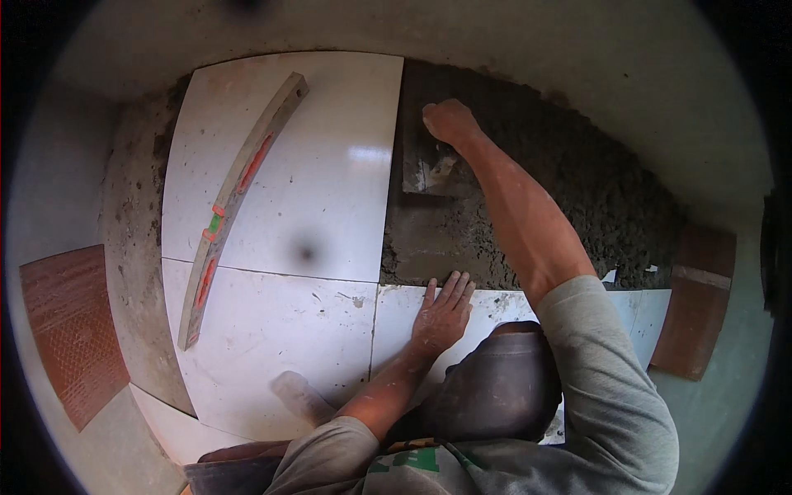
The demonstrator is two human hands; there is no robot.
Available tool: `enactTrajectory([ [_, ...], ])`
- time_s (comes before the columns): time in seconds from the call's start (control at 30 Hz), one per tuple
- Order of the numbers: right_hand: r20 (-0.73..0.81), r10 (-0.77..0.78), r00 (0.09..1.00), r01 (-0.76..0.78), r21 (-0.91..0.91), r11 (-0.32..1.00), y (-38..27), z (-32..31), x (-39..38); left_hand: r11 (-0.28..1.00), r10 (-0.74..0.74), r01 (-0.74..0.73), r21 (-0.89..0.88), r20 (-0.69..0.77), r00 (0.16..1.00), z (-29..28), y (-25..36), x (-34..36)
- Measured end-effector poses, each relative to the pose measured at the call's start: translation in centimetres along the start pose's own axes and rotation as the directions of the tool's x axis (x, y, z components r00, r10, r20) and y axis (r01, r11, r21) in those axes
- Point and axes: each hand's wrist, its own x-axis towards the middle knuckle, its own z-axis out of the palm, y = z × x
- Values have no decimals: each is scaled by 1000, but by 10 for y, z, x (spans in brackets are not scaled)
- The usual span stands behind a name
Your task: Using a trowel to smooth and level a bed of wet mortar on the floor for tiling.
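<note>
"What's the right hand doing?"

"Its fingers are curled together in a fist over the flat, rectangular grey metal trowel. I take it as clamped on the trowel's handle, but the handle itself is hidden under the fist."

"And the trowel's blade?"

"Just below the fist, on the near side, lying on the wet, dark grey mortar bed. The mortar spreads rough and lumpy to the right of the grip, smoother on the near side of it."

"The left hand?"

"Nearer the body than the grip. It holds nothing: palm down, fingers slightly apart, on a glossy white square tile, fingertips at the mortar's edge."

"Anything left of the grip?"

"A large, glossy white tile borders the mortar there. Farther left, a long grey metal spirit level with red slots and a green vial lies across that tile's near joint. Well beyond it is a reddish-brown textured slab."

"On the other side?"

"Well to the right and nearer the body, a smooth reddish-brown slab with a pale band."
</note>
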Motion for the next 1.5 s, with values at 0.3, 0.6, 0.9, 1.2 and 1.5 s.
enactTrajectory([
  [0.3, 156, -51, 986, 51, 3, 999, -24, -19, -50, 999, 15, -15, 33, -3, 1000, 4, -4, -4],
  [0.6, 51, 168, 984, -176, 312, 934, -15, -16, -93, 996, -70, 65, 69, 82, 994, 2, -6, -7],
  [0.9, -3, -65, 998, 63, -177, 982, -13, -6, -7, 999, -16, 11, -47, -93, 996, 1, -9, -5],
  [1.2, 168, 360, 918, -383, 133, 914, -7, 3, -33, 963, 136, -114, -244, 76, 988, -35, -30, -39],
  [1.5, 329, 533, 780, -624, 331, 708, -98, -21, -172, 991, 111, -132, 32, 370, 922, -74, -46, -82],
])
